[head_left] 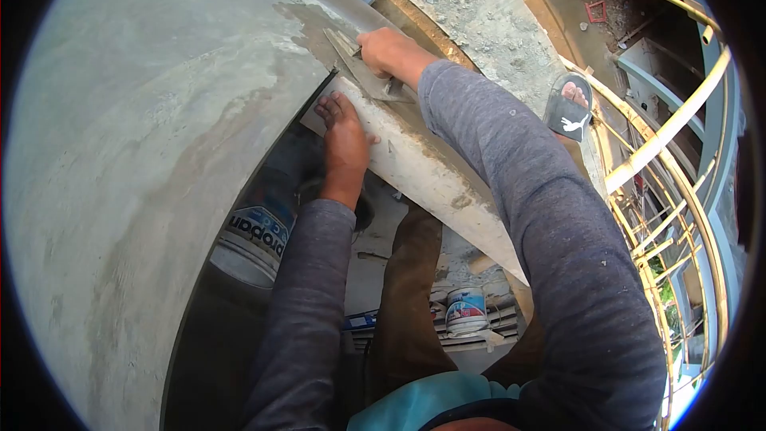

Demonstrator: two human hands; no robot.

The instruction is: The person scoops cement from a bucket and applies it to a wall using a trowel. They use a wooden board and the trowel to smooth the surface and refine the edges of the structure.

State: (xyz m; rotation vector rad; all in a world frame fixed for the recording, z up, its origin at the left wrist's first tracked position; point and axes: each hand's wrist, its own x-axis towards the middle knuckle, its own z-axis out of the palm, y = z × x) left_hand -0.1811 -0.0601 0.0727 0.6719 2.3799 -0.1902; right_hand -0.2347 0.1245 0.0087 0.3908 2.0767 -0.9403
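My right hand (392,56) is closed round the grip of a plastering trowel (356,72). The trowel's flat blade lies against wet mortar (307,24) at the corner of a curved grey cement surface (159,112). Just below it, my left hand (343,132) lies on a pale, mortar-stained board (431,172), fingers stretched out near the board's upper end. The board runs slantwise down to the right, beneath my right forearm. Part of the trowel's handle is hidden by my right fingers.
A dark opening beside the cement surface holds a labelled bucket (254,239). Lower down stands a smaller paint bucket (467,311). A foot in a dark sandal (568,108) rests on a rough concrete ledge (487,16). Bamboo scaffolding (670,144) stands at the right, above a drop.
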